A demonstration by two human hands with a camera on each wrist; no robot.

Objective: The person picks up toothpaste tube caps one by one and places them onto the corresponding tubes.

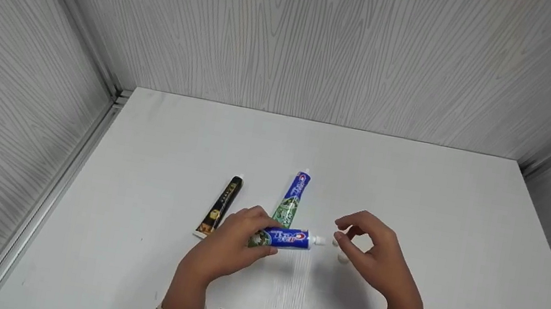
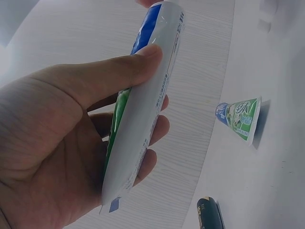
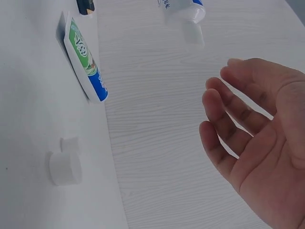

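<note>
My left hand [image 1: 236, 240] grips a blue, green and white toothpaste tube [image 1: 293, 238], its thumb lying along the white back in the left wrist view. The tube's white tip [image 3: 193, 34] points right, toward my right hand [image 1: 371, 249]. That hand hovers just beyond the tip, fingers loosely bent and apart, holding nothing in the right wrist view [image 3: 257, 124]. A second blue and green toothpaste tube [image 1: 292, 199] lies on the table behind the held one. Left of it lies a black toothpaste tube [image 1: 219, 207], partly behind my left hand.
Two small white round pieces, a larger one [image 3: 65, 169] and a smaller one [image 3: 71, 144], sit on the white table [image 1: 463, 236] beneath my right hand. Grey wood-grain panels rise at the back [image 1: 327, 45], left [image 1: 9, 104] and right.
</note>
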